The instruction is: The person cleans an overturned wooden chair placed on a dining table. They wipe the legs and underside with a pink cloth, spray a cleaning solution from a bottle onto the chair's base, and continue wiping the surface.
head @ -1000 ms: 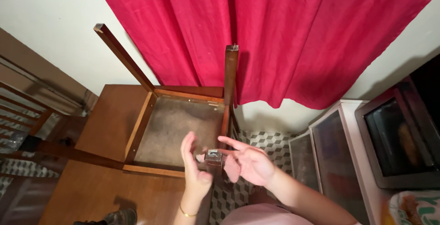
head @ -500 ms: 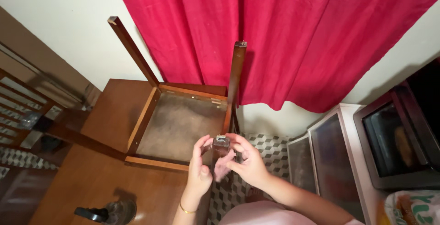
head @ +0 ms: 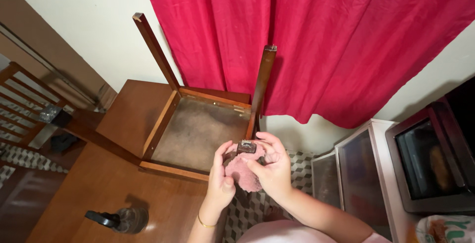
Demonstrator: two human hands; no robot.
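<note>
An upturned wooden chair point(head: 198, 129) rests seat-down on a brown table point(head: 114, 193), its legs pointing up. My left hand point(head: 221, 178) and my right hand point(head: 272, 166) close around the top of the chair's nearest leg point(head: 246, 147). A pink cloth point(head: 242, 171) is wrapped round that leg just below its tip, and both hands press it against the wood. Only the dark end of the leg shows above the cloth. A gold bangle circles my left wrist.
A spray bottle point(head: 121, 219) stands on the table at the lower left. A red curtain point(head: 316, 40) hangs behind the chair. A white cabinet point(head: 361, 169) and a dark microwave oven point(head: 435, 159) are on the right. Another chair's back point(head: 29, 104) is at the left.
My hands were open beside the leg tip a second ago; they have closed in and wrapped the pink cloth round it. The view has shifted, bringing the spray bottle into sight.
</note>
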